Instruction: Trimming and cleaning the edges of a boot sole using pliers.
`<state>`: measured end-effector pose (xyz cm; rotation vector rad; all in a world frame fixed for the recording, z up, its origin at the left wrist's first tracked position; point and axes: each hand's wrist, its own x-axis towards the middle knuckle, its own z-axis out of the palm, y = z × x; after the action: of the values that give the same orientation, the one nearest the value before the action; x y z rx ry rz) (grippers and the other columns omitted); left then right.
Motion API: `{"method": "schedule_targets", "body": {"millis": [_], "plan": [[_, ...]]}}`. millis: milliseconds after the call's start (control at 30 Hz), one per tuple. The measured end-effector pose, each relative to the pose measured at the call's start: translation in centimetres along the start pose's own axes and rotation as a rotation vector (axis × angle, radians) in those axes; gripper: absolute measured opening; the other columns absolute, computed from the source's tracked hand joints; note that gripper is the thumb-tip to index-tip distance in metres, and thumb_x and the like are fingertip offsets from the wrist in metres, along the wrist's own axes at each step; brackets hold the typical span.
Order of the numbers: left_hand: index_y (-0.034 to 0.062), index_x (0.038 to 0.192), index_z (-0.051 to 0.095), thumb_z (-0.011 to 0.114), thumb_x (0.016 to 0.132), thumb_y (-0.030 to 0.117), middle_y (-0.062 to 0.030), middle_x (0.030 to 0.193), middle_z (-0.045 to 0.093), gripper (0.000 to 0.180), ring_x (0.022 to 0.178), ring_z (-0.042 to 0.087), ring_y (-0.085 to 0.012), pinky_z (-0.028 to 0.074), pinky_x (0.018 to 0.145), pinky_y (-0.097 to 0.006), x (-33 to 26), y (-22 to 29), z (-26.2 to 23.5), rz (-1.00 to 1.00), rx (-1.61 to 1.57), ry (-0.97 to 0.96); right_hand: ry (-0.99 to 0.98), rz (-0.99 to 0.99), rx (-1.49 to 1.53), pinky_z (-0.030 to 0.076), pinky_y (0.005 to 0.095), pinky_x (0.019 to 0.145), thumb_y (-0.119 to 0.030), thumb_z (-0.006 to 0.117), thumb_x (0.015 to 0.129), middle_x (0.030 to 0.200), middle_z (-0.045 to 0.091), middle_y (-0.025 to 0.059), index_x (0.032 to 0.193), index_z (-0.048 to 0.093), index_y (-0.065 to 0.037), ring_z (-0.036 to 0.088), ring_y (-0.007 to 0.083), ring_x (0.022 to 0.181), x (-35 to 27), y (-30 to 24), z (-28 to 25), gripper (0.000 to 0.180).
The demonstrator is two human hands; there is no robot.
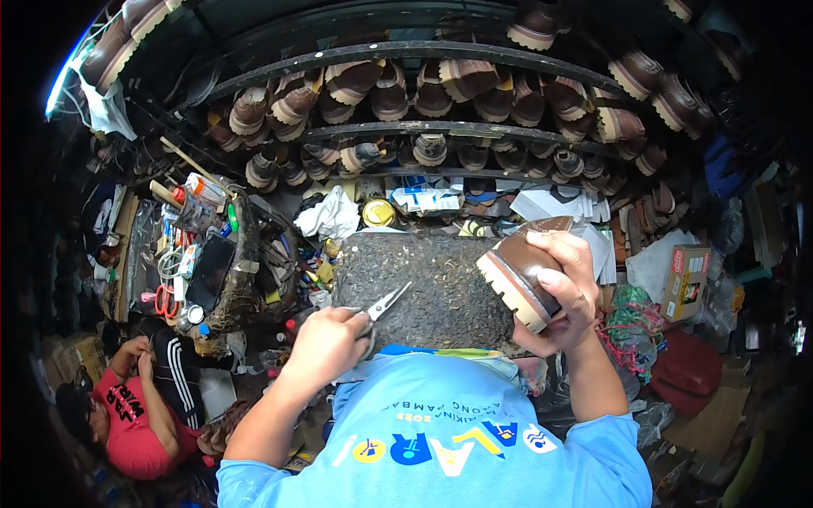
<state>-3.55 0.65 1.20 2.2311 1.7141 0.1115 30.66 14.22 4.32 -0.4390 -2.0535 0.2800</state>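
Note:
My right hand [566, 292] is closed around a brown leather shoe [521, 267] with a pale, lugged sole. The shoe is tilted, its sole turned toward the left, above the right end of a dark, rough work block [432, 279]. Over the block's near left corner, my left hand [326, 345] grips a pair of scissors [389, 301]. Their silver blades point up and to the right and look nearly closed. The scissor handles are mostly hidden by my fingers. A gap separates the blades from the shoe.
Racks of brown shoes [467, 80] span the far side. On the left, a cluttered stand holds red-handled scissors [165, 300] and a phone-like dark slab [212, 269]. A yellow can [378, 213] stands behind the block. Another person in red [140, 415] sits at lower left.

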Motion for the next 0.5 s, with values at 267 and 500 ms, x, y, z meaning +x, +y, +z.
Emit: {"method": "schedule_targets", "body": {"millis": [267,500], "plan": [[-0.0004,0.107,0.077,0.08,0.087,0.003,-0.0149,0.096,0.075,0.021,0.079,0.075,-0.0269,0.06,0.067,-0.034,5.0,8.6,-5.6,0.262,-0.609,0.569,-0.103,0.003,0.012,0.052,0.0542,0.092,-0.029,0.087,0.052,0.132,0.065,0.0219,0.126,0.07,-0.019,0.061,0.0412,0.11,-0.7,-0.3,2.2,0.076],[0.0015,0.092,0.072,0.079,0.081,0.001,-0.0109,0.083,0.069,0.012,0.068,0.069,-0.0296,0.057,0.06,-0.038,5.8,9.3,-6.7,0.313,-0.316,0.53,-0.118,0.017,0.011,0.051,0.0528,0.092,-0.025,0.085,0.048,0.132,0.066,0.0204,0.122,0.072,-0.02,0.062,0.0397,0.109,-0.4,-0.6,2.7,0.075]]}}
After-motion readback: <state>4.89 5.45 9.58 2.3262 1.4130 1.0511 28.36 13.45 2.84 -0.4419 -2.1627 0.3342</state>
